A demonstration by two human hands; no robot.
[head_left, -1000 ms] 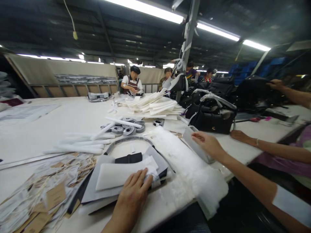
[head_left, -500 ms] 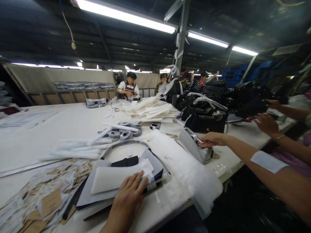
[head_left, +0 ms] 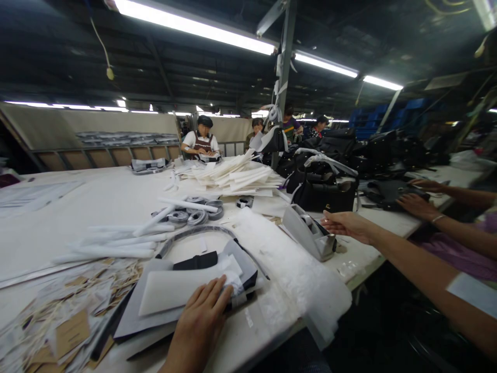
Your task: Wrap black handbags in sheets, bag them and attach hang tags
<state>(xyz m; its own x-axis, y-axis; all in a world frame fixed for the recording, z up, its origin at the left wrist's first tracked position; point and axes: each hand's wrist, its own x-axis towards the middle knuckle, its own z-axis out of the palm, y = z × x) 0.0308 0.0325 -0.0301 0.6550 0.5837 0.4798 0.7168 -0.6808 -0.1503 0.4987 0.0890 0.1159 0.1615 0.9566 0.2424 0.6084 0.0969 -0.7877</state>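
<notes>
My left hand [head_left: 200, 324] lies flat, fingers stretched, on a white foam sheet [head_left: 171, 287] and crumpled white paper. Both sit on stacked grey panels [head_left: 134, 321] with a black piece [head_left: 196, 260] behind them. My right hand [head_left: 347, 225] reaches out to the front end of a grey tape dispenser [head_left: 308, 235]. Its fingers are pressed together at the dispenser's cutter, and whether they pinch clear tape I cannot tell. A long white padded wrap [head_left: 295, 269] lies between the two hands.
A grey strap loop [head_left: 202, 231], tape rolls [head_left: 194, 215] and white rolled tubes [head_left: 116, 243] lie farther back, with paper tags [head_left: 58, 321] at the left. A black handbag [head_left: 324, 194] and more bags stand behind the dispenser. A co-worker's hands [head_left: 417, 204] work at the right; other people sit across the table [head_left: 97, 202].
My right hand went forward to the tape dispenser, then drew back slightly to the right. The co-worker's hands shifted onto a black piece. My left hand stayed pressed on the sheet.
</notes>
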